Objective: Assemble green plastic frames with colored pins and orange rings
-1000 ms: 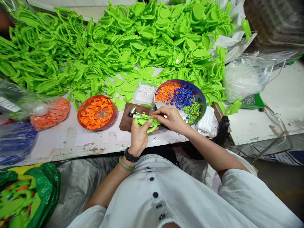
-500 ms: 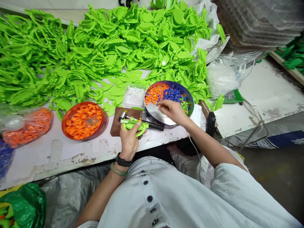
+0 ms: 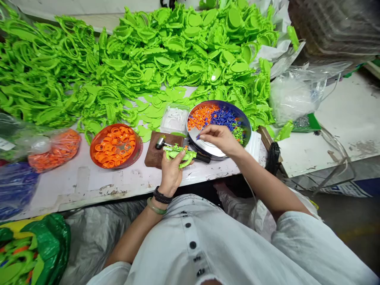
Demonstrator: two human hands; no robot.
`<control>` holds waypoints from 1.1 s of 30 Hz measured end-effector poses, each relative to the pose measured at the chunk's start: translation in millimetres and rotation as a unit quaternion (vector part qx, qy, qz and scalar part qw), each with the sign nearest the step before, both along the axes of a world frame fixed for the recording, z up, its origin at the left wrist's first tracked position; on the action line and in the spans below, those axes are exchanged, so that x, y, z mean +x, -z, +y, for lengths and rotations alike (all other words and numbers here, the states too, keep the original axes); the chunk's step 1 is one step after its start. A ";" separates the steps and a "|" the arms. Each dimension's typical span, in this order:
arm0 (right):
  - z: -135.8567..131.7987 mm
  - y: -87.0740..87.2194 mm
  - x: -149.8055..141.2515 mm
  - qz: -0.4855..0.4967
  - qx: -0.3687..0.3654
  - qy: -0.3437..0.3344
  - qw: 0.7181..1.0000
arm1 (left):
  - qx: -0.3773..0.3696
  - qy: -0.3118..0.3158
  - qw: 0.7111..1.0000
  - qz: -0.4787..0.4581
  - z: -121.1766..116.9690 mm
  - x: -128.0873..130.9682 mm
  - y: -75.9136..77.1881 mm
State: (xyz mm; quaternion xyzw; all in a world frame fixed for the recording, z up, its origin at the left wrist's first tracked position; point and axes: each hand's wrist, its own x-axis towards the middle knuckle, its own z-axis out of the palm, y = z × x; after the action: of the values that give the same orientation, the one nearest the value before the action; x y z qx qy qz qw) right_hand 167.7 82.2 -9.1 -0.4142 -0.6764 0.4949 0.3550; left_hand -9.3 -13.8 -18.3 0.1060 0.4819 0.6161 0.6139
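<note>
My left hand (image 3: pixel 171 170) is closed around a green plastic toy part (image 3: pixel 185 161), an oval frame with a toothed row and a small orange piece on it. Under it lie a hammer (image 3: pixel 160 142) with a black handle and a brown block (image 3: pixel 153 153). Between the fingertips of my right hand (image 3: pixel 218 137) is a small blue peg (image 3: pixel 198 137). This hand hovers over the bare front part of a round tin (image 3: pixel 248 130), which holds small orange, blue and green pegs. A clear box of white pieces (image 3: pixel 175 117) stands beside the tin.
Green plastic parts (image 3: pixel 178 51) are heaped across the back of the table. At left are a red tub of orange rings (image 3: pixel 139 152) and a bag of orange pieces (image 3: pixel 57 149). On the right stand a clear bag (image 3: pixel 293 95) and a green tray (image 3: pixel 314 124).
The blue peg now shows in my right fingertips, which have drawn slightly nearer to my left hand. My left hand keeps hold of the green part. The whole view has shifted a little.
</note>
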 end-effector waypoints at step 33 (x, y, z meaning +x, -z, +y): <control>-16.8 -28.7 -89.0 -0.195 0.135 -0.142 0.961 | 0.027 -0.069 0.997 0.012 -2.1 -26.6 -2.3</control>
State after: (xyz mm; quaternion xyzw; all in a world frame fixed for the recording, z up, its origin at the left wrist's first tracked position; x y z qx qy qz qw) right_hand 78.7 65.3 19.6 -0.3508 -0.8445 0.3545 0.1952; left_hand -35.9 -15.9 -16.0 0.0961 0.4783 0.6686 0.5612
